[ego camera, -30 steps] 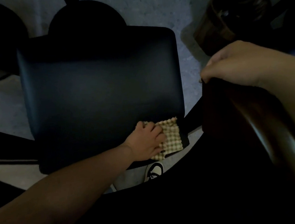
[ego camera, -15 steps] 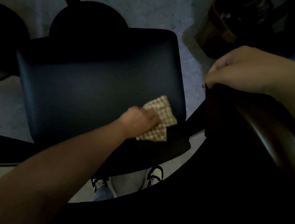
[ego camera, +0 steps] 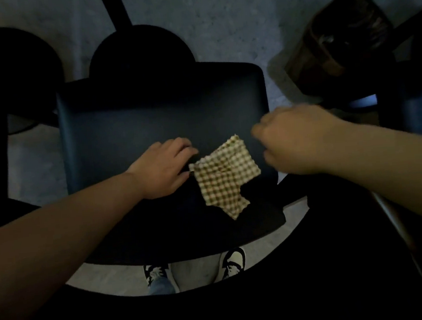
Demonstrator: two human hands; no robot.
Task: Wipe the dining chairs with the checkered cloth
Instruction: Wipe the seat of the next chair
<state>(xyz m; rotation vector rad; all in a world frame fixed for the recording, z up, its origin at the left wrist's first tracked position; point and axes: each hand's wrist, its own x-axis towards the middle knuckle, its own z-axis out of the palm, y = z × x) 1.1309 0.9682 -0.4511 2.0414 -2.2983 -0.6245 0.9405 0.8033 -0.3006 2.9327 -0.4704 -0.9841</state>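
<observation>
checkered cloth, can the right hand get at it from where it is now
Probably yes. The right hand hangs just beside the checkered cloth, which lies spread on the dark chair seat with nothing between them. The left hand only touches the cloth's left edge, so its right side is free.

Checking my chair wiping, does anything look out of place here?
Nothing damaged or spilled. The beige checkered cloth lies crumpled and skewed on the dark padded chair seat, beside the left hand.
</observation>
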